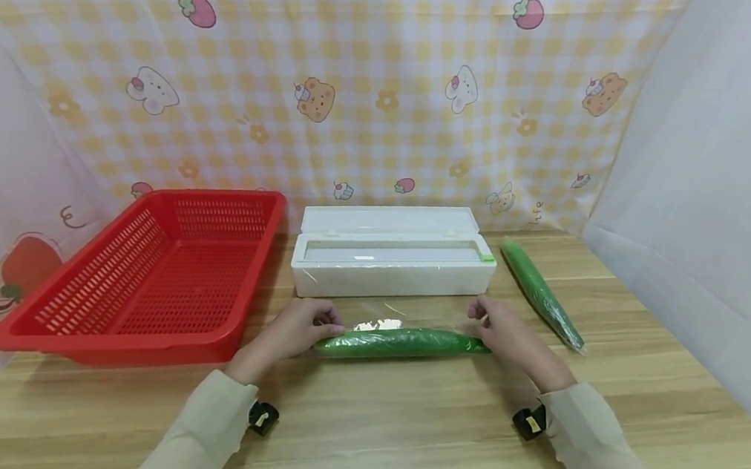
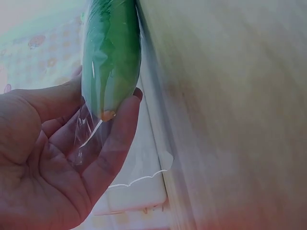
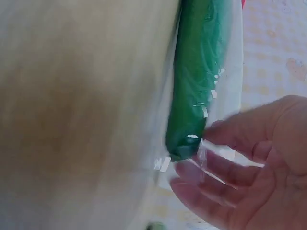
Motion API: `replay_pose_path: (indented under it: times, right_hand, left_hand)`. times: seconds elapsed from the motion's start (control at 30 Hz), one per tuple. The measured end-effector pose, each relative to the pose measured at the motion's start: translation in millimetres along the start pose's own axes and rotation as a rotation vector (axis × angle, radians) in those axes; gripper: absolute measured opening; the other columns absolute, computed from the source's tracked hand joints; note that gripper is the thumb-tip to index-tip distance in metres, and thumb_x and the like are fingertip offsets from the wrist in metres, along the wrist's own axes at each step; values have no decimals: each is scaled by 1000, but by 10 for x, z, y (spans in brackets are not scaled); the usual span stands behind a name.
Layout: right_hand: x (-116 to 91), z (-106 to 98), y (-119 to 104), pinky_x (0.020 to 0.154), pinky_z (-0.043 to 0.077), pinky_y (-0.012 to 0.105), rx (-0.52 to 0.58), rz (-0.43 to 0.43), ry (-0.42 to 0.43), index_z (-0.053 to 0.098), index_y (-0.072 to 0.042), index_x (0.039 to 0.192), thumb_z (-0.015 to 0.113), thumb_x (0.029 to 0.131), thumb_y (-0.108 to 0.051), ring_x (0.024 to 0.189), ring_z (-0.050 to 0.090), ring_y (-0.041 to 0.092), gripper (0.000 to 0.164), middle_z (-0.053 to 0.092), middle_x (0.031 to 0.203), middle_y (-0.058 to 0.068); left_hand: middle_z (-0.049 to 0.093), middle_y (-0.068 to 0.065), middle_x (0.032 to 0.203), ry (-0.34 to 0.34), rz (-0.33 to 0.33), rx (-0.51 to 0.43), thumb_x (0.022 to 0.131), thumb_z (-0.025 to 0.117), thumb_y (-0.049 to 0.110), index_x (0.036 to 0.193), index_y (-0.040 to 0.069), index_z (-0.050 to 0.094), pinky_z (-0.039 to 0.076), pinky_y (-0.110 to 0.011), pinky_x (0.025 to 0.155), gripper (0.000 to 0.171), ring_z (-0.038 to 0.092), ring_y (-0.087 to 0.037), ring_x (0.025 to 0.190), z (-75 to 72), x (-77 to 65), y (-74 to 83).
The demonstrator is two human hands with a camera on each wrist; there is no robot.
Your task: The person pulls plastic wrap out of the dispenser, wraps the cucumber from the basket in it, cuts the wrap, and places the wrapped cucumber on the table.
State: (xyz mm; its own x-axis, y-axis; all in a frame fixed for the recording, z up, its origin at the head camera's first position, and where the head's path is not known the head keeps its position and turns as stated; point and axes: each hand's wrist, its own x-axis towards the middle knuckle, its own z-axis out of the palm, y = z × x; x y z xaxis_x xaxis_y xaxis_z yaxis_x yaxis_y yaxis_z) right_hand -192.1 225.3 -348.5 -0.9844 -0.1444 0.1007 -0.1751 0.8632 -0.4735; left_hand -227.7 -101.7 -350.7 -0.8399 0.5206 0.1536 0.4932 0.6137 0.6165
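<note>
A green cucumber (image 1: pixel 401 342) lies crosswise on the table in clear plastic wrap (image 1: pixel 416 313), which stretches back toward a white wrap dispenser box (image 1: pixel 393 281). My left hand (image 1: pixel 293 329) holds the cucumber's left end. In the left wrist view, its thumb and a finger lie on either side of the paler tip, with loose film (image 2: pixel 87 136) hanging beyond. At the darker right end, my right hand (image 1: pixel 510 333) holds the wrapped tip with curled fingers. Loose film (image 3: pixel 202 155) passes over those fingertips in the right wrist view.
A red slotted basket (image 1: pixel 137 346) stands at the left, close to my left forearm. Another wrapped cucumber (image 1: pixel 536 287) lies slanted on the right. The dispenser's lid (image 1: pixel 387 218) is raised at the back, before a checked cloth (image 1: pixel 381 144).
</note>
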Motion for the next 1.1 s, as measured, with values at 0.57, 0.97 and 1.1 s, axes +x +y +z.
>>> replay_pose_path:
  times: [0.57,0.97,1.1]
  right_hand:
    - [-137,327,-535,84,48,39,-318,-460,50,61,-12,117,72,79,-9,99,56,23,40,61,107,4]
    - [-100,310,-552,82,49,39,-321,-384,38,63,-14,115,72,78,-6,96,57,23,39,63,104,3]
    - [-98,305,-552,81,50,40,-327,-382,37,63,-14,114,72,77,-6,96,58,24,39,64,105,4]
  left_hand:
    - [67,3,76,28,-16,4,84,68,16,79,12,66,47,-29,71,6,58,-8,74,5,-4,-7]
    - [63,-1,72,78,-63,26,90,60,15,84,7,66,44,-28,64,12,53,-12,67,-18,1,-23]
    - [63,-7,76,132,-97,73,92,56,10,93,1,63,44,-26,59,11,52,-13,65,-79,-12,47]
